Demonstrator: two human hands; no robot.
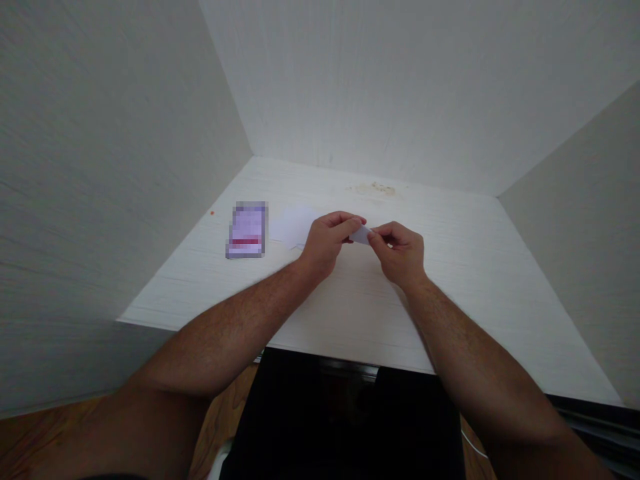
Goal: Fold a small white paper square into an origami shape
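Both of my hands meet over the middle of the white table [450, 313]. My left hand [327, 241] and my right hand [400, 252] each pinch one end of a small white piece of paper [361, 234] held between them, just above the tabletop. Fingers of both hands are curled and pressed together on it. Just behind my left hand lie a few loose white paper sheets [295, 225], flat on the table.
A small purple-and-white pack [247, 230], blurred out, lies left of the sheets. White walls enclose the table on the left, back and right. A faint brownish stain [376, 189] marks the far edge. A tiny orange speck [212, 213] sits at left.
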